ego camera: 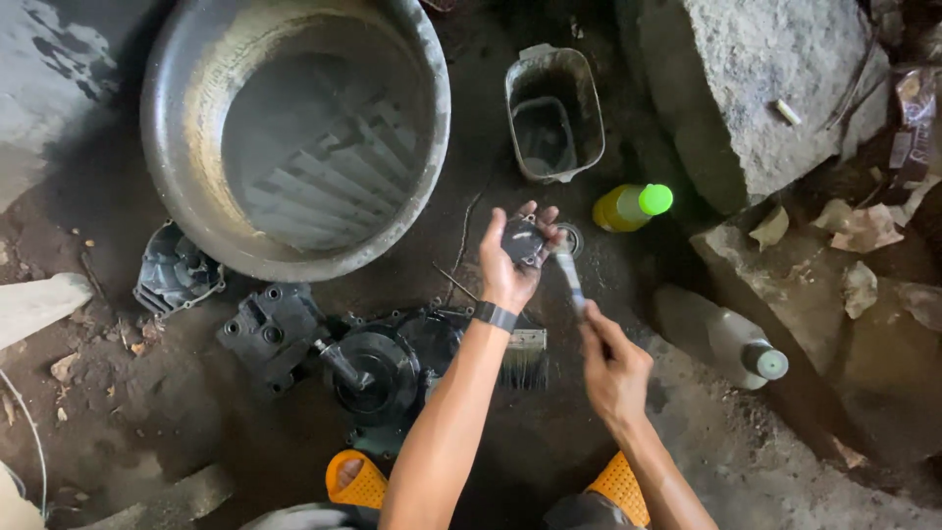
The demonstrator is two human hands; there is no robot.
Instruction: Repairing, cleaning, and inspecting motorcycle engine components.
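Observation:
My left hand (505, 265) is raised palm up and grips a small dark metal engine part (522, 240) between fingers and thumb. A black band (496, 316) circles that wrist. My right hand (613, 368) holds a thin silvery tool (570, 275) whose tip touches the right side of the small part. Below the hands lies a dark round engine casing (378, 368) on the dirt floor, with a flat paintbrush (525, 355) beside it.
A big metal basin (186, 147) holds cloudy liquid at upper left. A grimy rectangular tub (554, 113), a yellow bottle with green cap (631, 206), a clear plastic bottle (721, 339), two more engine parts (175, 270) (270, 332), a stone block (775, 88) and my orange sandals (358, 481) surround me.

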